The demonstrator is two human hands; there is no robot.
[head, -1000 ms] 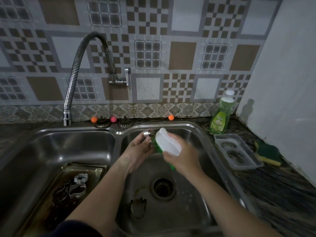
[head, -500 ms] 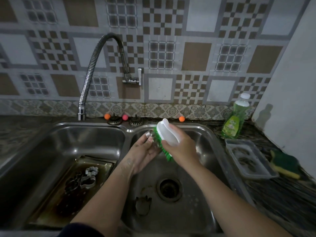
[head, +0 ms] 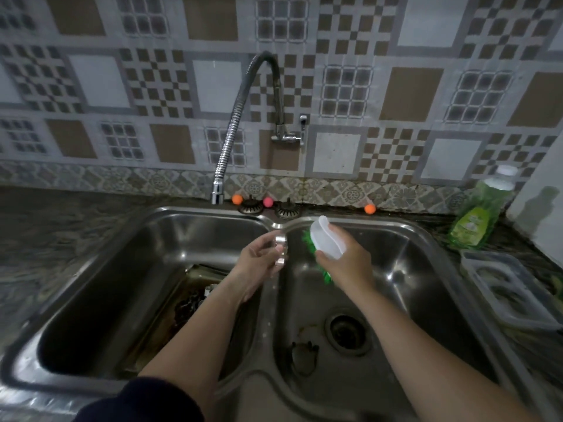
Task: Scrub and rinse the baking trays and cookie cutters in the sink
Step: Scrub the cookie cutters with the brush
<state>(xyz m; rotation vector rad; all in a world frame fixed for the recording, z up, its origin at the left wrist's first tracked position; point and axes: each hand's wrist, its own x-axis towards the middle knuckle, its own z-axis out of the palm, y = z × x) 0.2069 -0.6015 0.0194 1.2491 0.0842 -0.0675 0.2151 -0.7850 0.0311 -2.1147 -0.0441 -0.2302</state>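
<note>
My left hand (head: 259,263) had its fingers curled round a small metal cookie cutter (head: 281,250), pinching the thin band by its outer wall just left of frame centre, over the divider between the two basins. I judged it light and stiff but wet and slick, with thin edges, so the flat outer wall was the place to hold it, not the rim. My right hand (head: 347,263) was clamped on the white handle of the scrub brush (head: 326,240), green bristles facing left toward the cutter with a small gap between them; bristles and metal were near but apart. Below, in the lower centre of the frame, another cookie cutter (head: 304,356) lay on the floor of the right basin (head: 420,269) beside the drain (head: 347,333). In the left basin (head: 100,293) a dark baking tray (head: 170,318) lay flat with more cutters on it, mostly hidden by my left forearm. The tap spout (head: 217,194) hung over the left basin's back edge; I saw no water running. At the right edge stood a green dish soap bottle (head: 478,214) and a clear plastic container (head: 505,287).
</note>
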